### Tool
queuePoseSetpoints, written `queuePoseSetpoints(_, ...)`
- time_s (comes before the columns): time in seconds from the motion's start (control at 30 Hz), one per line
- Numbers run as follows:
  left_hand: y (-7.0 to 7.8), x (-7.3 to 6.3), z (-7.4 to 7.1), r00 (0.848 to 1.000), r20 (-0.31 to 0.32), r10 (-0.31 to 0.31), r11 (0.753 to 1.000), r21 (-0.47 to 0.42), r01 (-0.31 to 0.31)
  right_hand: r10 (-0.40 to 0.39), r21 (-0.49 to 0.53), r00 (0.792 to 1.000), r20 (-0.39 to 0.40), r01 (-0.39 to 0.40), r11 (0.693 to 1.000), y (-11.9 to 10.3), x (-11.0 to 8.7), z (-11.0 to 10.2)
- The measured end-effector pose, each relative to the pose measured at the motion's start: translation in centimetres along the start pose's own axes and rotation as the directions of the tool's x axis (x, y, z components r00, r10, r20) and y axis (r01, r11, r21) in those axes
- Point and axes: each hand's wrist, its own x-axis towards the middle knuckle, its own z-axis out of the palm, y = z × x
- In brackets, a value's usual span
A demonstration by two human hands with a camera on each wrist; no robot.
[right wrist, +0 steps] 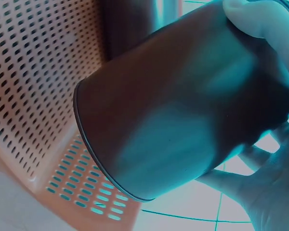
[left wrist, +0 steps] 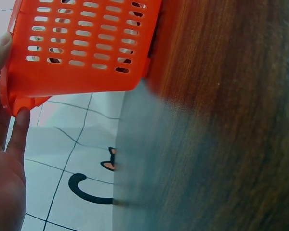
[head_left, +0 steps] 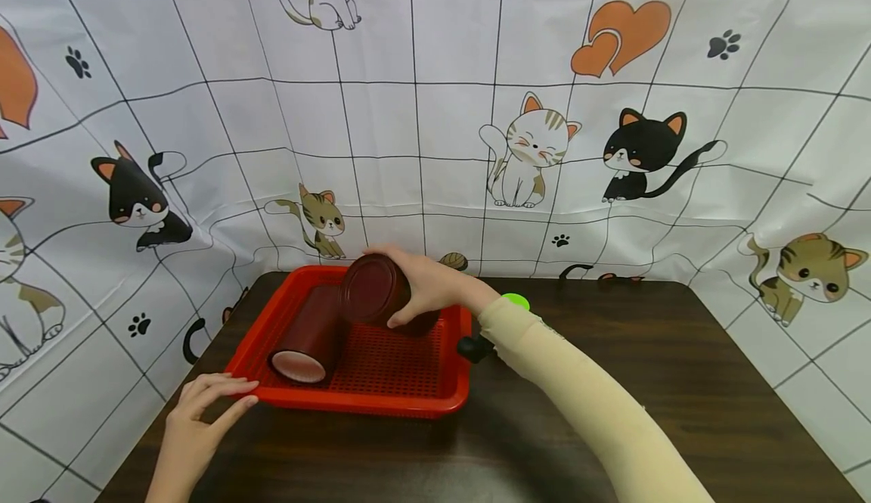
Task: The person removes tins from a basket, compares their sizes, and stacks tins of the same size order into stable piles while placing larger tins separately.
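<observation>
My right hand [head_left: 432, 280] grips a dark red cylindrical canister [head_left: 370, 291] and holds it tilted over the red plastic basket [head_left: 367, 410]. Its round end faces toward me and to the left in the head view; the right wrist view shows the smooth side of the same canister [right wrist: 164, 120] with the thumb and fingers around its far end. Another dark red canister [head_left: 313, 333] lies on its side in the left part of the basket, a pale round end toward me. At the near left corner, my left hand [head_left: 197, 420] pinches the basket's rim between thumb and fingers.
The basket stands on a dark wooden table [head_left: 612, 382], toward its left rear. A bright green round thing [head_left: 516, 300] shows behind my right wrist, and a small black object [head_left: 475, 348] just below that wrist. A white cat-print sheet [head_left: 422, 125] rises behind the table.
</observation>
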Motion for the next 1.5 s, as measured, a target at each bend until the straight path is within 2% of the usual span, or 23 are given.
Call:
queuePoseSetpoints(0.2,0.1,-0.2,0.0,1.000,-0.003,0.000,1.000,0.010,0.000,0.018,0.089,0.994,-0.104,-0.009,0.996,-0.6,-1.0,-1.0)
queuePoseSetpoints(0.43,0.0,-0.1,0.0,1.000,-0.005,0.025,1.000,0.007,-0.025,0.009,0.093,0.974,-0.227,0.013,0.996,-1.7,-2.5,-2.8)
queuePoseSetpoints(0.57,0.1,0.0,0.0,1.000,-0.004,0.024,1.000,0.004,-0.024,0.040,0.109,0.962,-0.271,-0.010,0.994,-2.7,-3.9,-3.8)
queuePoseSetpoints(0.83,0.2,0.0,0.0,1.000,-0.007,0.029,1.000,0.010,-0.029,0.110,0.166,0.920,-0.377,-0.049,0.985,-3.9,-6.9,-5.3)
queuePoseSetpoints(1.13,0.1,0.0,-0.1,0.998,-0.021,0.056,0.998,0.023,-0.056,0.176,0.231,0.882,-0.437,-0.079,0.970,-4.5,-10.0,-7.6)
queuePoseSetpoints(1.33,0.2,0.1,-0.2,0.993,-0.028,0.116,0.992,0.061,-0.114,0.200,0.233,0.850,-0.488,-0.094,0.968,-4.2,-11.9,-8.9)
queuePoseSetpoints(1.5,0.4,0.2,-0.4,0.983,-0.029,0.181,0.982,0.059,-0.179,0.256,0.262,0.805,-0.535,-0.130,0.956,-3.7,-13.8,-9.7)
